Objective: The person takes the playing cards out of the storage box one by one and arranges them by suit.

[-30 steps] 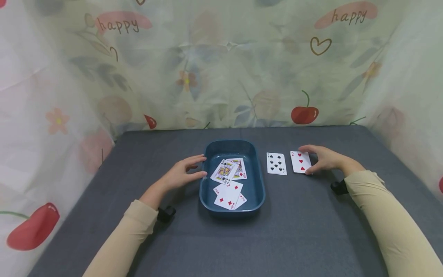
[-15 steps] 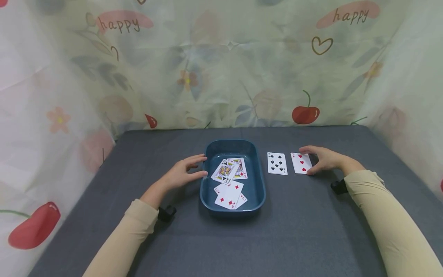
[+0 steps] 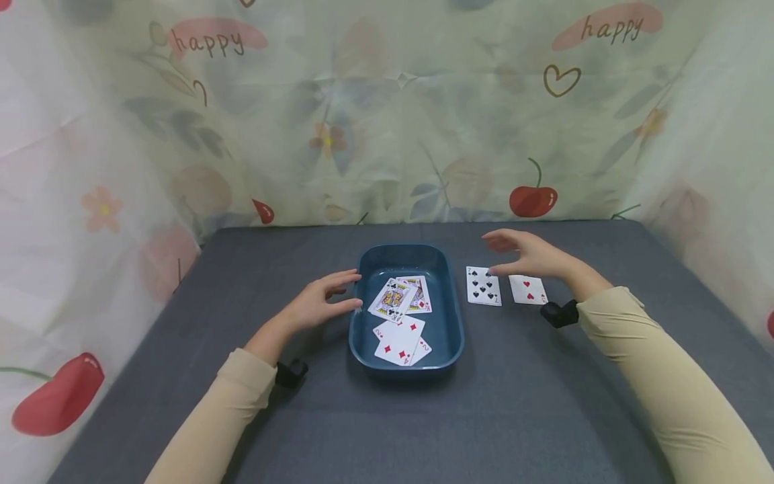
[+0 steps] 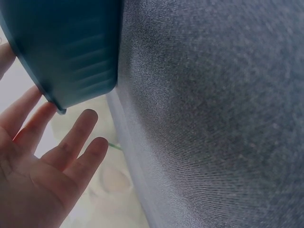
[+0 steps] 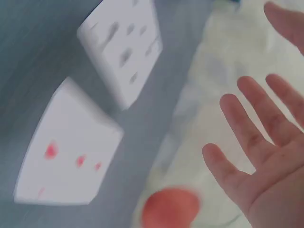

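Observation:
My left hand (image 3: 314,304) rests its fingertips on the left rim of a dark blue tray (image 3: 452,319). In the left wrist view its fingers (image 4: 73,140) are spread, some against the tray's ribbed side. Inside the tray lie a king of clubs (image 3: 392,300) overlapping a king of diamonds (image 3: 423,292), and a four of diamonds (image 3: 400,339) over a 2. To the tray's right, a seven of spades (image 3: 482,290) and a three of hearts (image 3: 529,292) lie face up. Raised over their far edges, my right hand (image 3: 532,254) holds nothing, its fingers apart.
Grey cloth covers the table (image 3: 387,423). A printed fabric curtain (image 3: 387,121) hangs behind the table and along both sides. Each wrist wears a small black camera, such as the right one (image 3: 559,314).
My right hand has left the three of hearts and moved up and to the left, over the far edges of both cards. The left hand stays at the tray's rim.

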### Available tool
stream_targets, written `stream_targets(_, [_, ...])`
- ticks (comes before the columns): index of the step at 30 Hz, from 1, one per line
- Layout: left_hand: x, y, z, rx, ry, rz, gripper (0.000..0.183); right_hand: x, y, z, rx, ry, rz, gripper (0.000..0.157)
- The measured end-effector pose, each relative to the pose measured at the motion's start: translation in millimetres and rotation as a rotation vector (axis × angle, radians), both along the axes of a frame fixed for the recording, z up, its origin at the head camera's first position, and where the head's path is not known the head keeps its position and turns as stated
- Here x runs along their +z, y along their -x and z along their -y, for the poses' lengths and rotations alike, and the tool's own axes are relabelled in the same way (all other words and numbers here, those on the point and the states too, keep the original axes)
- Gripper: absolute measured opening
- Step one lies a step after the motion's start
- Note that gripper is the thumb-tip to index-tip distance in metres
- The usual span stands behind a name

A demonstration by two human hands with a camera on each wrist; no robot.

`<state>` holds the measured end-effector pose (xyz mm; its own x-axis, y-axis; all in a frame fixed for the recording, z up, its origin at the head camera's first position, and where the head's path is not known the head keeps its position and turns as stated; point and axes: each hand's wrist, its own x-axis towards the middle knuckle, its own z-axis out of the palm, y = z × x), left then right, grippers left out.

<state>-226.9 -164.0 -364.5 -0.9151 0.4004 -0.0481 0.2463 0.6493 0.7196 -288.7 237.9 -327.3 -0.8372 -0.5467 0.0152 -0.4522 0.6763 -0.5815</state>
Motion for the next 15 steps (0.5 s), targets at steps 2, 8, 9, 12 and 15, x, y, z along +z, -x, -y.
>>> stream_targets(2, [-0.3, 0.0, 0.3, 0.0, 0.0, -0.002, 0.064, 5.9, -1.6, 15.0, -0.002, 0.031, -0.008, 0.065])
stream_targets(8, [-2.1, 0.8, 0.0, 0.001, -0.001, -0.01, 0.063, 20.5, -7.9, 61.7, -0.001, 0.118, -0.017, 0.057])
stream_targets(9, [-2.5, 1.0, -0.2, 0.001, -0.003, -0.01, 0.062, 22.9, -9.1, 69.1, 0.001, 0.131, -0.012, 0.056])
stream_targets(12, [-2.6, 1.0, -0.2, 0.002, -0.006, -0.009, 0.062, 29.7, -12.1, 90.4, 0.009, 0.165, 0.007, 0.053])
stream_targets(15, [-2.1, 0.7, 0.2, 0.002, -0.009, -0.009, 0.062, 35.2, -15.7, 110.7, 0.022, 0.196, 0.019, 0.052])
